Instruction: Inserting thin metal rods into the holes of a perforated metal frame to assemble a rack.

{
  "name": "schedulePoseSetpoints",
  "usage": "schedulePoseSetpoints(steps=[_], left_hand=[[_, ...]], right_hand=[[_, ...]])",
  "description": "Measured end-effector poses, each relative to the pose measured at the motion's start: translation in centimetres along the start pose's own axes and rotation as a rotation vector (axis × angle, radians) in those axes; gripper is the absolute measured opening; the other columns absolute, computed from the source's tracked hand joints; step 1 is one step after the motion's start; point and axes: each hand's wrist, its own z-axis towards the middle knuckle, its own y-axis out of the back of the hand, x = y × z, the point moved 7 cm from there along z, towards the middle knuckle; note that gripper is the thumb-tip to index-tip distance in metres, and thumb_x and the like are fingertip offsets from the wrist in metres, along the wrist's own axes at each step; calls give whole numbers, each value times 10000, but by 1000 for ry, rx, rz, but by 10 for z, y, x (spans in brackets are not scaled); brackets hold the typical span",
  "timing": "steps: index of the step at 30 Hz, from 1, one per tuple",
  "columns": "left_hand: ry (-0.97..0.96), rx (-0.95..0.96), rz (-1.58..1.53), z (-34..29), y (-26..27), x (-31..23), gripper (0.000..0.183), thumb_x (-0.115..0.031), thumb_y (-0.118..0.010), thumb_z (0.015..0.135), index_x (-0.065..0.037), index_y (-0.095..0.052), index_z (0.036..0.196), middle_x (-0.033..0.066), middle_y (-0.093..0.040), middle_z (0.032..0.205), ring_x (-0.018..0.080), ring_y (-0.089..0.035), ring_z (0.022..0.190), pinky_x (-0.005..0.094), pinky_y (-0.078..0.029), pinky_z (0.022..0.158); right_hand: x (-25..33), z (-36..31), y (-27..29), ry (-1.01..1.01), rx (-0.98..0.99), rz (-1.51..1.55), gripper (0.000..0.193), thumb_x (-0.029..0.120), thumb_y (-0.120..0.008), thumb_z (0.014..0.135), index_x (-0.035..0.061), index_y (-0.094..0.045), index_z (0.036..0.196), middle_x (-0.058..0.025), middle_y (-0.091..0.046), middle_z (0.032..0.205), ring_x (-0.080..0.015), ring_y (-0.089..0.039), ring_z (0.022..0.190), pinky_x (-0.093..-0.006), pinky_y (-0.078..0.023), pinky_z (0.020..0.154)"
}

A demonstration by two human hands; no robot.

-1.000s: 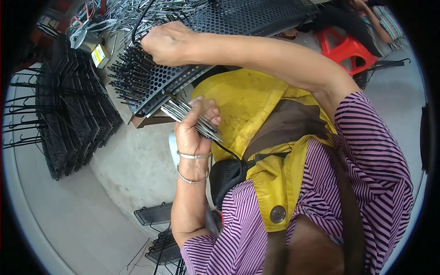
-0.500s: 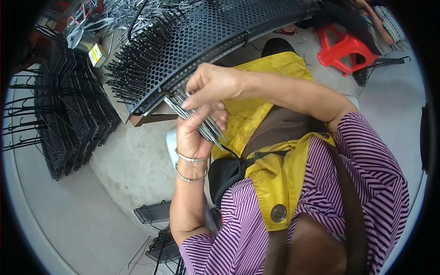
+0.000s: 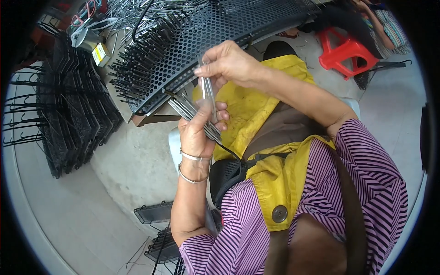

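Gripping rods w/ both hands. L hand [image 3: 196, 130] is closed round a bundle [image 3: 187, 110] of thin silver rods: thumb across the top, fingers curled on the far side. Bundle lies slantwise thru the grip, approx 10 to 4 o'clock; upper ends stick out past the thumb, lower ends show below the fingers, nr the wrist.

R hand [image 3: 231, 64] sits at 1 o'clock from L, pinching a few rods [image 3: 208, 89] betw thumb & fingers. These run approx 12 to 6; top ends poke just past the fingertips, most of the length hangs below the pinch twd L fingers. Lower part is blurred, so can't tell if it touches the bundle. Exact no. can't be told either.

Perforated black plate [image 3: 206, 41] is at 12 from L hand, R fingertips close by its near edge. Dark pins [image 3: 142, 59] stand in it, packed tight, at 11. Heap [image 3: 133, 18] of silver rods is further out, also 11. Small box [image 3: 100, 54] (yellow/white) & tin [image 3: 87, 40] at 10, side by side. Black racks [image 3: 68, 105] betw 9 & 10. Red stool [image 3: 346, 57] at 2. Yellow apron [image 3: 250, 107] covers the lap.
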Motion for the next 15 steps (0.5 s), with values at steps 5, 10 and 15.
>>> schedulePoseSetpoints(steps=[5,10,15], left_hand=[[-95,-43,-37,1,2,-8,160,-126,-540,810,17,-519,877,156,-593,762,188,-568,570,234,-409,396],[-141,-90,50,-2,2,-8,134,-111,-537,808,19,-531,842,152,-596,722,178,-558,527,220,-376,376],[-146,-61,184,-7,-10,-10,129,-109,-519,819,14,-533,854,149,-605,733,165,-565,530,216,-377,374]], right_hand=[[20,5,7,74,-51,16,117,82,-619,745,-20,-575,709,-112,-602,650,-155,-585,501,-253,-495,429],[18,5,2,5,11,-41,102,63,-625,734,-22,-573,712,-120,-604,660,-151,-589,508,-247,-508,435],[18,2,-3,-27,62,-87,118,50,-632,722,-50,-579,753,-105,-585,629,-148,-583,502,-249,-515,437]])
